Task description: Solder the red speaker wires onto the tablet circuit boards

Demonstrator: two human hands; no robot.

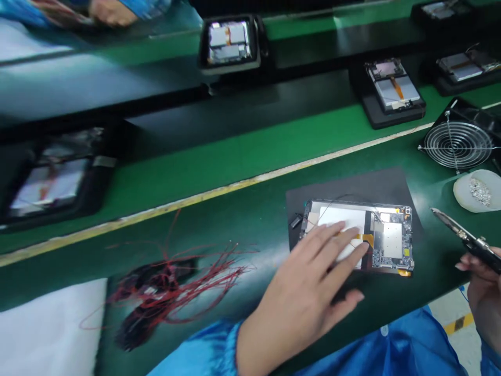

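Observation:
An opened tablet (392,241) with a bare circuit board, a white battery and an orange flex strip lies on a dark grey mat (352,188). My left hand (309,277) rests over the battery side of it, fingers stretched and slightly apart, with nothing gripped. At the right edge my right hand (483,284) is closed around a black-handled tool (465,235) with a pointed metal tip, which points up and left, apart from the tablet. A small black part (296,221) sits by the tablet's left end.
Red wires with black parts (176,292) lie left of my left hand. A metal fan guard (456,145) and a white dish of small silvery pieces (478,191) stand at the right. Beyond the yellowish strip, opened devices (395,89) sit in black trays. Another person's hand (111,11) shows at the top left.

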